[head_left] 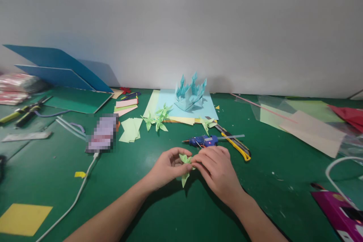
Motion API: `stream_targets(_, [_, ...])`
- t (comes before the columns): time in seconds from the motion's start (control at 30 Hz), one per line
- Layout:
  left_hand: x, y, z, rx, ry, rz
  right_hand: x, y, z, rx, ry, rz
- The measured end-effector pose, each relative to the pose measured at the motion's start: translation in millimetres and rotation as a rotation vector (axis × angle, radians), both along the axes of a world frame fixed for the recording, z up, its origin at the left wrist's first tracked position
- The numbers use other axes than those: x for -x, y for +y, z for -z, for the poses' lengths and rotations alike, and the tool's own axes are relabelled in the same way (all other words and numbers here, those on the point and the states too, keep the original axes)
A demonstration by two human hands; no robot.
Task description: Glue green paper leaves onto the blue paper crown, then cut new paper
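Note:
A light green folded paper flower [185, 179] with pointed petals is pinched between the thumb and fingers of my left hand [169, 166]. From the other side, my right hand [214, 168] has its fingertips closed on a petal of the same flower. Part of the flower is hidden behind my fingers. Just beyond my hands lies a blue glue gun [202, 141] with a clear glue stick in its rear. A yellow utility knife [235, 145] is to its right. Several similar green flowers [161, 123] lie farther back, and one flower [207, 124] sits apart near the knife.
A light blue origami piece [188, 98] with upright points stands on blue paper [211, 111] at the back. Green paper squares [130, 130], a cabled phone [102, 134] and pliers [30, 115] are leftward. Paper sheets [314, 132] and a magenta pack [334, 210] are rightward.

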State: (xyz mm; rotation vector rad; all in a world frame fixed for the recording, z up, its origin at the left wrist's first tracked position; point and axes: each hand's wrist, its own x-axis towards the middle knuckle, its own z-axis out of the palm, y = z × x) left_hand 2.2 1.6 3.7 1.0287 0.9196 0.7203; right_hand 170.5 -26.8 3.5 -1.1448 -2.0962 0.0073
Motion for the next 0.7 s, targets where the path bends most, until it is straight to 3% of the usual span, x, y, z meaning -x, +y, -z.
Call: stream_targets(0.7, [3.3, 1.6, -2.5, -0.022, -0.065, -0.005, -6.4, 2.6, 2.2, -0.032, 0.05, 0.0])
